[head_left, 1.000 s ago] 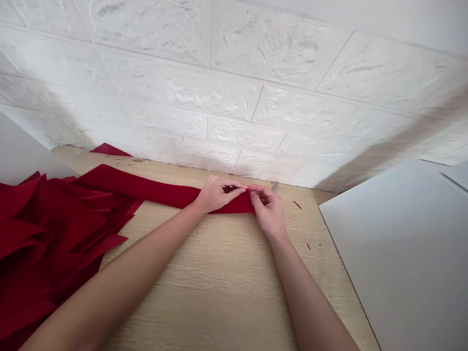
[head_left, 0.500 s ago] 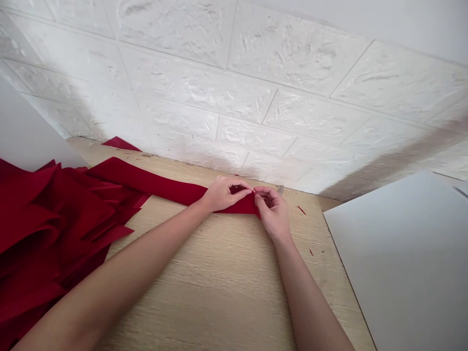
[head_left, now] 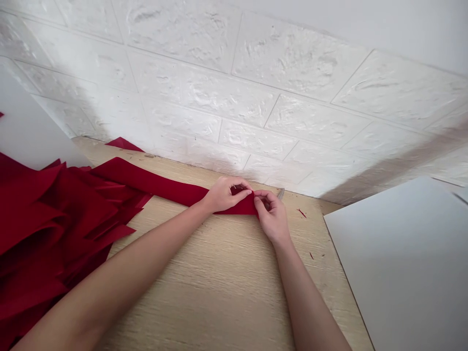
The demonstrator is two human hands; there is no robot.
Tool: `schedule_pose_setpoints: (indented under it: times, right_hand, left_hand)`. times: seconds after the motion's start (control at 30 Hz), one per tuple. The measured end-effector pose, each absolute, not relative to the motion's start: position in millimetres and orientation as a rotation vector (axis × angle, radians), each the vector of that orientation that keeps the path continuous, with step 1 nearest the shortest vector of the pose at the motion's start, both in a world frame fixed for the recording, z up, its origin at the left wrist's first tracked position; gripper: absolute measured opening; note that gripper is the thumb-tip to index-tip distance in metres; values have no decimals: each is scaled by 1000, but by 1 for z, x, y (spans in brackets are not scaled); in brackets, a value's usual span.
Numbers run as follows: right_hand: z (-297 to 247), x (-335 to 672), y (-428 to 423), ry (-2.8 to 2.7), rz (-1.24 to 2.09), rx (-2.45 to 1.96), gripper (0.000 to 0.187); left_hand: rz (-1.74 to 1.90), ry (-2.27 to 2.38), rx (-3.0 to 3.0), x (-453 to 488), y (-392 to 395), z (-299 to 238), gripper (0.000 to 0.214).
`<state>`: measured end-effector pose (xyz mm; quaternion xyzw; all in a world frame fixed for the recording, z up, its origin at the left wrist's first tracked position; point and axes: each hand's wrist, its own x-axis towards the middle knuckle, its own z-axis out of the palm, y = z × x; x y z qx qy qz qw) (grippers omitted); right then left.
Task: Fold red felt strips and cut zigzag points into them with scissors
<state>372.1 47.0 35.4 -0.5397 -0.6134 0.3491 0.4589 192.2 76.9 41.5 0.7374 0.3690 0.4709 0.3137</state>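
Observation:
A long strip of dark red felt (head_left: 153,183) lies across the wooden table (head_left: 226,282), running from the pile at the left to the middle. My left hand (head_left: 223,195) pinches the strip's right end from above, fingers closed on it. My right hand (head_left: 271,214) meets it from the right, thumb and fingers pinched on the same end of the felt. The fingertips of both hands touch at the strip's edge.
A heap of red felt pieces (head_left: 47,229) covers the table's left side. A grey board (head_left: 405,263) lies at the right. A white brick-pattern wall (head_left: 234,92) runs along the far edge. A small grey object (head_left: 281,193) and red scraps (head_left: 301,212) lie near my right hand.
The view has shifted slightly; both hands stay pinched on the strip's end, with only small finger movement.

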Motion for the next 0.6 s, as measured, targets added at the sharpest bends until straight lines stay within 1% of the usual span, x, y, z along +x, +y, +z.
schedule_pose_setpoints:
  times: [0.37,0.6]
  right_hand:
    - [39,371,46,-1481,987,-1290,24]
    - [35,370,48,-1478,895,-1309,26]
  left_hand:
    - [1271,905,1857,192,81,39,14]
    - [1328,862,1706,191,86,37,18]
